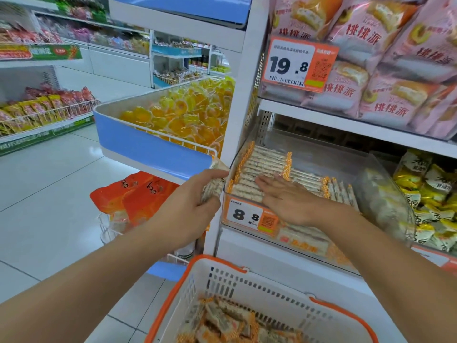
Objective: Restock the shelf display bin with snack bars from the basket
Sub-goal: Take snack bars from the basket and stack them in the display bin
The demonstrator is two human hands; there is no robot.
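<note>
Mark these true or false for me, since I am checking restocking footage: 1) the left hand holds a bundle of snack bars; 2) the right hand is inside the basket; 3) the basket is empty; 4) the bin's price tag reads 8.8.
1) True. The left hand grips a bundle of white-wrapped snack bars beside the clear plastic display bin.
2) False. The right hand lies flat on the orange-edged snack bars in the bin, not in the basket.
3) False. The white plastic basket with orange handles has bars lying in its bottom.
4) True. The orange-and-white price tag on the bin's front reads 8.8.
</note>
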